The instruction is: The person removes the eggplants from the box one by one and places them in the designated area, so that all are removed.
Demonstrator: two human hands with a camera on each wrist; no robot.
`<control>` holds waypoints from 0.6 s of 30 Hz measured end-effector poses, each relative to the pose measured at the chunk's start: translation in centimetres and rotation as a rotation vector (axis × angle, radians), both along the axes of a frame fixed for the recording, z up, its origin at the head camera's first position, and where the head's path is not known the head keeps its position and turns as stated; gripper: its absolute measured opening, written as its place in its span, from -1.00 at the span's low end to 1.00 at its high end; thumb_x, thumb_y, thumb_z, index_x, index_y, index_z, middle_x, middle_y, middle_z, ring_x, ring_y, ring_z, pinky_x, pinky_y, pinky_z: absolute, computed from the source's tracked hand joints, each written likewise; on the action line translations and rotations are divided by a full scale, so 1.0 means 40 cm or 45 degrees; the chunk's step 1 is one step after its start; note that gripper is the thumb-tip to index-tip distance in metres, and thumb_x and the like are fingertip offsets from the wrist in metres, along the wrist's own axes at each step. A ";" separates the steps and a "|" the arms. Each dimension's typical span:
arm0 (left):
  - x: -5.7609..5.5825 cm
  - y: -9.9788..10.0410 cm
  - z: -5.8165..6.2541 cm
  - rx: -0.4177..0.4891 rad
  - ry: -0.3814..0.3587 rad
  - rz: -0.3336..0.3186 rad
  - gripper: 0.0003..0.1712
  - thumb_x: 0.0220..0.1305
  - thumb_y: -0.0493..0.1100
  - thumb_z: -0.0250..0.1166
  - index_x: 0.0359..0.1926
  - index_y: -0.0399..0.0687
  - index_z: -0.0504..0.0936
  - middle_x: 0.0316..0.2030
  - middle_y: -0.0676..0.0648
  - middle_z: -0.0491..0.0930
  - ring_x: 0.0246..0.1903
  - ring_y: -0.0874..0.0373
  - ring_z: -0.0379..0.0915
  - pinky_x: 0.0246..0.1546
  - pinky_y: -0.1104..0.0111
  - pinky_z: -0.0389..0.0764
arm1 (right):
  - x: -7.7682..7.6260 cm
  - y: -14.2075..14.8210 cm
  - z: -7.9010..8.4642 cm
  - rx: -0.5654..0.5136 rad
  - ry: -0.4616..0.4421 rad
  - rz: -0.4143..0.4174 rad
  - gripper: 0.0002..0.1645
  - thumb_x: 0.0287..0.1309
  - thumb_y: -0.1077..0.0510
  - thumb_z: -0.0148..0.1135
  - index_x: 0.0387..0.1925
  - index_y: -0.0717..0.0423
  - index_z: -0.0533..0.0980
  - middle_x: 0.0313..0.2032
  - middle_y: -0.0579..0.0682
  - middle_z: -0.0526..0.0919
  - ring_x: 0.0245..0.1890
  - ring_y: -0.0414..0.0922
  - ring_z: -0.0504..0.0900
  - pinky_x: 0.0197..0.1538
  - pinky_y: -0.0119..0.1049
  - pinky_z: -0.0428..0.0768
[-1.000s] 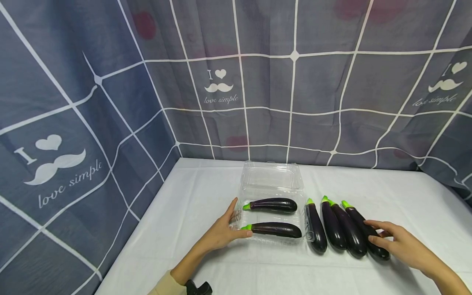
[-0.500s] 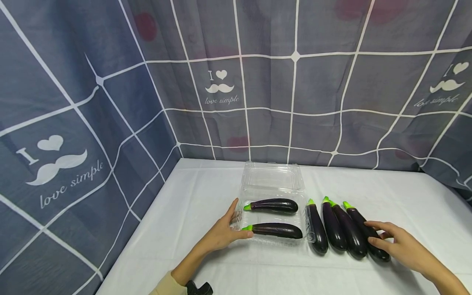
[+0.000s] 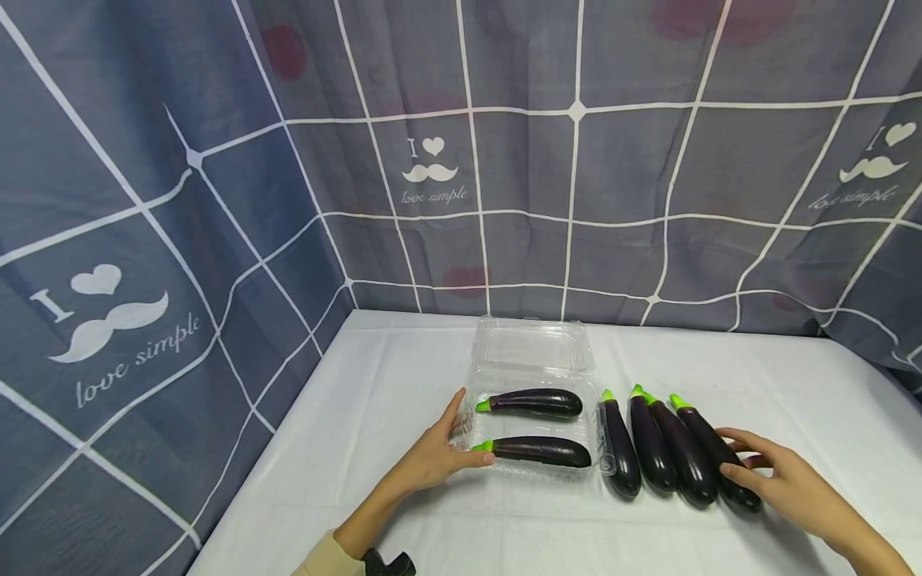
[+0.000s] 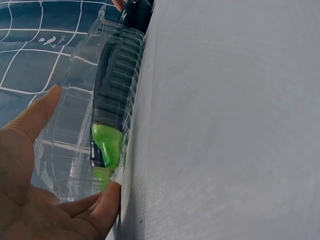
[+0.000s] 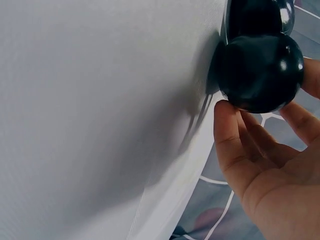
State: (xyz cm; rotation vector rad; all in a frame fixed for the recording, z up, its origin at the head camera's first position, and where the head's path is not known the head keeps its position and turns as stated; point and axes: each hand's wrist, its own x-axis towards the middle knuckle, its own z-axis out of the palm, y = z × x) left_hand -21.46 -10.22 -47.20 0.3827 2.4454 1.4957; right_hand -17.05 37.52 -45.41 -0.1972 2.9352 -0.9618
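Observation:
My left hand [image 3: 432,460] touches the left end of a clear plastic clamshell box [image 3: 531,348], thumb and fingers spread. Its lid lies folded back. Inside, two dark purple eggplants lie crosswise, a far eggplant [image 3: 536,402] and a near eggplant [image 3: 543,451], green stems to the left. In the left wrist view, the box wall [image 4: 65,125] stands between thumb and fingers. My right hand [image 3: 792,484] holds the rightmost eggplant [image 3: 702,436] of the loose group near its thick end. In the right wrist view, bent fingers lie around the rounded eggplant end [image 5: 262,75]; its far side is hidden.
Three other loose eggplants lie on the right: one against the box, the left eggplant [image 3: 619,448], then a middle eggplant [image 3: 651,444] and another eggplant [image 3: 680,452] side by side. A white cloth [image 3: 360,384] covers the table. A grey checked curtain [image 3: 519,176] encloses it.
My right forefinger has shifted slightly to the right on the rightmost eggplant. The left hand, the box and the eggplants stay in place.

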 end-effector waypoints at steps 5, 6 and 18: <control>0.002 0.003 0.002 -0.005 -0.005 -0.002 0.35 0.03 0.18 0.53 0.59 0.05 -0.21 0.40 -0.41 0.17 0.40 -0.21 0.08 0.29 -0.16 0.16 | 0.007 0.006 0.000 -0.002 -0.011 -0.014 -0.30 0.31 -0.01 0.28 0.31 0.33 0.36 0.07 0.32 0.55 -0.23 -0.50 0.43 -0.33 -0.34 0.47; 0.002 0.002 0.001 -0.008 -0.001 0.000 0.35 0.03 0.18 0.53 0.59 0.04 -0.21 0.39 -0.40 0.17 0.40 -0.21 0.09 0.29 -0.16 0.16 | 0.007 0.006 0.000 0.002 -0.009 -0.016 -0.31 0.33 -0.02 0.26 0.30 0.33 0.36 0.07 0.32 0.55 -0.23 -0.51 0.43 -0.31 -0.32 0.48; 0.002 -0.001 -0.001 -0.013 0.014 0.006 0.37 0.01 0.20 0.53 0.59 0.02 -0.21 0.39 -0.40 0.18 0.38 -0.23 0.11 0.27 -0.20 0.17 | 0.008 -0.016 0.001 -0.036 0.235 -0.067 -0.51 0.32 0.13 0.27 0.15 0.38 0.49 -0.01 0.40 0.58 -0.21 -0.58 0.42 -0.30 -0.49 0.49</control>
